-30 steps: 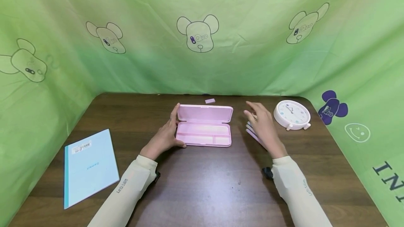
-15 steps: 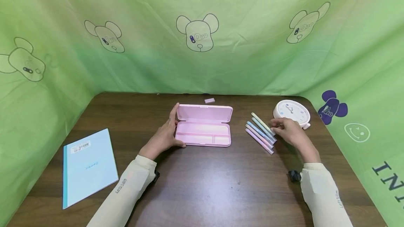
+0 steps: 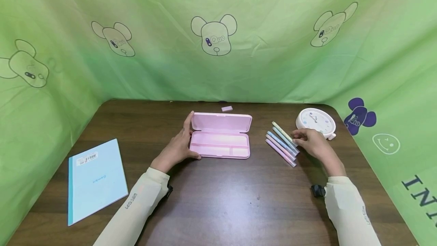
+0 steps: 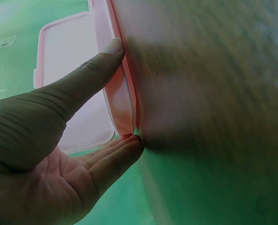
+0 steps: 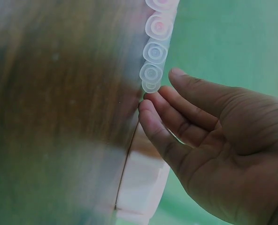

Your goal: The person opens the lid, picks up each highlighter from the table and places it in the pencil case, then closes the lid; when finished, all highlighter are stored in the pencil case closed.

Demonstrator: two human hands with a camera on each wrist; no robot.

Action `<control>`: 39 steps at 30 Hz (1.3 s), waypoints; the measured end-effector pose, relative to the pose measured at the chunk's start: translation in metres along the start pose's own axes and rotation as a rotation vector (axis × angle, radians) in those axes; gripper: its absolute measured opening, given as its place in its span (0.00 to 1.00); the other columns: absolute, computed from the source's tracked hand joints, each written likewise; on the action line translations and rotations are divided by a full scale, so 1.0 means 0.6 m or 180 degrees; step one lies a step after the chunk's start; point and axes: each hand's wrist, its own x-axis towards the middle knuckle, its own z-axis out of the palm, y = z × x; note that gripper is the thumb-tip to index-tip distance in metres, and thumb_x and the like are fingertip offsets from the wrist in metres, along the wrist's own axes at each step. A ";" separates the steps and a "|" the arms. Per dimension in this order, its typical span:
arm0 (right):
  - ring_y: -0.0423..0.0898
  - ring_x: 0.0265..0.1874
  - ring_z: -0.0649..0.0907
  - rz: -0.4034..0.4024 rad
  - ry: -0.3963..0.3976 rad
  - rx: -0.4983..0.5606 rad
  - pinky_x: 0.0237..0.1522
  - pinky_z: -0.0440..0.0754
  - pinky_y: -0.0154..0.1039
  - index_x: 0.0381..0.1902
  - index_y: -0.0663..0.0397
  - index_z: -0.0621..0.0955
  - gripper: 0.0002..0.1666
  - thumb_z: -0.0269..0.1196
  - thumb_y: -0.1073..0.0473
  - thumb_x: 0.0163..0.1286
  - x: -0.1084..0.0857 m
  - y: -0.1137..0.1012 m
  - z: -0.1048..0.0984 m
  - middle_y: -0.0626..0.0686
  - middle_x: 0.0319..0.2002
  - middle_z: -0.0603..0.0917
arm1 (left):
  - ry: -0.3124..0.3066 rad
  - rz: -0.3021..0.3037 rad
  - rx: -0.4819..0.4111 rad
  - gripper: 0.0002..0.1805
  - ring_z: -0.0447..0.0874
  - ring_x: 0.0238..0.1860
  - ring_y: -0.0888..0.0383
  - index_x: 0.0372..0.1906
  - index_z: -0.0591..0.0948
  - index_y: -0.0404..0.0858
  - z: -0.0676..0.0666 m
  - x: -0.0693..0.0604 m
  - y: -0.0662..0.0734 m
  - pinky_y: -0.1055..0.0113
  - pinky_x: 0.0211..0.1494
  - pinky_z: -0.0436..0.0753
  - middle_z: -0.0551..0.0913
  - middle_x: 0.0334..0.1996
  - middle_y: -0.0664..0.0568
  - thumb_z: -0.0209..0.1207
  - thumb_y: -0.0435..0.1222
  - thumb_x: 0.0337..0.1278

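Note:
A pink pencil case (image 3: 220, 138) lies with its lid raised in the head view, and its divided tray holds nothing. My left hand (image 3: 175, 148) holds its left end, thumb along the front edge and fingers round the side toward the lid. The left wrist view shows that thumb (image 4: 85, 77) against the case wall (image 4: 119, 101). To the right, several pastel pens (image 3: 280, 146) lie fanned side by side. My right hand (image 3: 315, 144) is at their right ends. In the right wrist view its fingers (image 5: 165, 138) are bent close to the nearest pen end (image 5: 150, 86), thumb apart, nothing held.
Just behind my right hand stands a white alarm clock (image 3: 316, 120). A small pink eraser (image 3: 227, 108) lies behind the case, near the table's back edge. A light blue notebook (image 3: 97, 181) is at the left. Green printed cloth (image 3: 164, 75) surrounds the brown table (image 3: 225, 200).
My right hand has moved from above the pens to their right ends, uncovering them, then stayed nearly still. The left hand and the case have not moved.

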 end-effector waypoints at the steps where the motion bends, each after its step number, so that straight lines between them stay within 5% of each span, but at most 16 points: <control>1: 0.62 0.42 0.90 0.0007 -0.0001 0.0003 0.45 0.85 0.47 0.53 0.78 0.85 0.16 0.69 0.70 0.73 0.000 0.000 0.000 0.69 0.45 0.90 | -0.0001 0.0006 -0.0001 0.92 0.84 0.58 0.39 0.87 0.28 0.61 -0.002 -0.002 0.003 0.37 0.59 0.81 0.83 0.60 0.36 0.92 0.39 0.32; 3: 0.62 0.43 0.90 0.0030 -0.0010 0.0015 0.45 0.85 0.45 0.53 0.78 0.85 0.16 0.70 0.70 0.73 0.000 0.001 0.001 0.69 0.45 0.90 | 0.0015 -0.0009 0.0010 0.93 0.85 0.56 0.39 0.87 0.26 0.60 -0.001 0.000 0.000 0.37 0.56 0.81 0.83 0.58 0.36 0.92 0.39 0.31; 9: 0.62 0.43 0.90 0.0082 -0.0045 0.0103 0.41 0.83 0.34 0.54 0.80 0.84 0.17 0.69 0.71 0.73 0.002 0.002 0.003 0.70 0.45 0.90 | -0.0107 -0.0095 -0.0054 0.87 0.83 0.58 0.35 0.87 0.28 0.55 -0.032 -0.018 0.061 0.35 0.59 0.80 0.81 0.59 0.30 0.89 0.33 0.40; 11: 0.61 0.42 0.90 0.0079 -0.0027 0.0103 0.40 0.82 0.32 0.53 0.80 0.84 0.16 0.69 0.72 0.72 0.002 0.001 0.002 0.70 0.44 0.90 | -0.0107 -0.0086 -0.0059 0.86 0.83 0.58 0.35 0.87 0.29 0.56 -0.035 -0.019 0.063 0.36 0.60 0.80 0.81 0.59 0.29 0.88 0.33 0.40; 21: 0.51 0.35 0.87 0.0143 0.0051 -0.0038 0.41 0.83 0.43 0.47 0.78 0.85 0.12 0.71 0.72 0.69 0.002 -0.001 0.006 0.63 0.36 0.89 | -0.0022 -0.0058 0.0023 0.93 0.84 0.56 0.40 0.87 0.26 0.62 0.003 0.003 -0.006 0.38 0.56 0.82 0.82 0.59 0.35 0.92 0.39 0.31; 30: 0.46 0.32 0.85 0.0143 0.0172 -0.0114 0.40 0.82 0.47 0.43 0.75 0.87 0.08 0.69 0.71 0.70 0.003 -0.006 0.005 0.61 0.32 0.90 | -0.0015 -0.0031 -0.0036 0.91 0.84 0.55 0.37 0.87 0.28 0.60 -0.013 -0.008 0.023 0.36 0.56 0.81 0.81 0.57 0.32 0.91 0.37 0.35; 35: 0.47 0.33 0.87 0.0069 0.0403 0.0012 0.38 0.82 0.40 0.46 0.74 0.88 0.09 0.68 0.71 0.72 0.003 -0.016 0.006 0.63 0.35 0.91 | 0.0006 -0.0020 0.0016 0.93 0.84 0.53 0.40 0.87 0.26 0.61 -0.001 -0.001 0.002 0.39 0.54 0.82 0.81 0.57 0.35 0.92 0.40 0.32; 39: 0.43 0.36 0.86 -0.0106 0.0507 0.0187 0.38 0.80 0.30 0.49 0.70 0.89 0.09 0.69 0.71 0.72 0.007 -0.033 0.007 0.63 0.39 0.91 | -0.0036 -0.0093 -0.0014 0.92 0.84 0.55 0.39 0.87 0.26 0.60 -0.010 -0.006 0.020 0.37 0.55 0.82 0.81 0.59 0.36 0.91 0.38 0.34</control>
